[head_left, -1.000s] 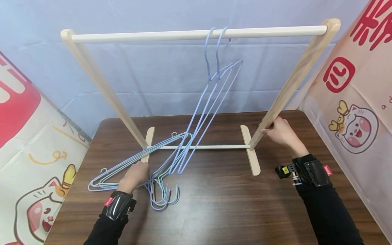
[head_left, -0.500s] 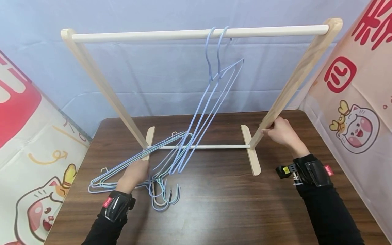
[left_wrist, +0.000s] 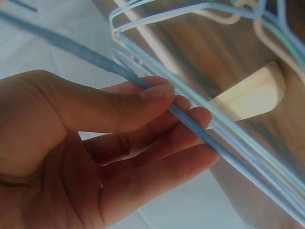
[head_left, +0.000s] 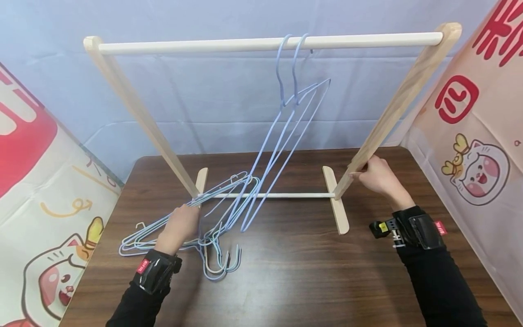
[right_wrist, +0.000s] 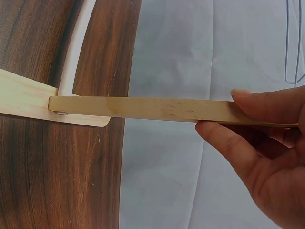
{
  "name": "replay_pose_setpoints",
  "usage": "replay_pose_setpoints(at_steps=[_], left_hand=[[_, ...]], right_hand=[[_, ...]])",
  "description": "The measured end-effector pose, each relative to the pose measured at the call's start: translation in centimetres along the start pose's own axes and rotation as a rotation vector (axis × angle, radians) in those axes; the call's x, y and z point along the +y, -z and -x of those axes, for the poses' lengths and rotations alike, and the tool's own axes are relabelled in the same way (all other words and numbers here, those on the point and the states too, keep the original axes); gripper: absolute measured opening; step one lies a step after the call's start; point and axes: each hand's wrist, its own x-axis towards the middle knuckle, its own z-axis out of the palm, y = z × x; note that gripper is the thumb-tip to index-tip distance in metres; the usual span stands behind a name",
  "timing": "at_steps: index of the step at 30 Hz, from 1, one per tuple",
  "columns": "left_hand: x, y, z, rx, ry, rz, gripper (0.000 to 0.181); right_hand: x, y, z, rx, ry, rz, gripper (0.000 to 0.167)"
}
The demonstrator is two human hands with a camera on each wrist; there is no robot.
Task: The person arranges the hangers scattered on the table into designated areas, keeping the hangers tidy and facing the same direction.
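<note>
While the left hand point(head_left: 178, 228) pinches one blue hanger point(left_wrist: 196, 128) between thumb and fingers, its long wire slants much like the hanger pile point(head_left: 213, 192) beside it, from near the table's point(head_left: 286, 272) left edge toward the far edge. Some hooks point(head_left: 215, 278) stick out toward the near edge. Nearer the right edge, the right hand point(head_left: 379, 176) pinches the side post point(head_left: 400, 104). Behind, I see two hung hangers point(head_left: 281, 86) on the top rod point(head_left: 184, 47).
</note>
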Motion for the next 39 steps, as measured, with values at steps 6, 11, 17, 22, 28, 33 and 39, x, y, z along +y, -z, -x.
replay_pose_setpoints(at_steps=[6,11,17,22,28,33,39], left_hand=[[0.2,1.0,-0.6,-0.043,0.066,0.051,0.018],[0.1,1.4,-0.9,-0.025,0.066,0.043,0.018],[0.0,2.2,-0.9,-0.014,0.052,0.029,0.015],[0.1,2.5,-1.2,-0.029,0.06,0.045,0.016],[0.1,3.1,-1.5,-0.051,0.067,0.061,0.019],[0.0,3.6,-1.6,-0.041,0.094,0.095,0.017],[-0.1,3.9,-1.5,-0.035,0.137,0.135,0.012]], right_hand=[[0.0,0.0,0.0,0.003,0.005,0.003,0.033],[-0.1,0.1,0.0,0.004,-0.001,0.015,0.033],[0.0,0.1,-0.1,0.011,0.004,0.037,0.034],[0.1,0.1,-0.1,0.01,0.01,0.035,0.035],[0.2,0.1,0.0,0.012,0.013,0.031,0.035],[0.2,0.1,0.0,0.009,0.01,0.031,0.035],[0.1,0.1,-0.1,0.007,0.005,0.028,0.035]])
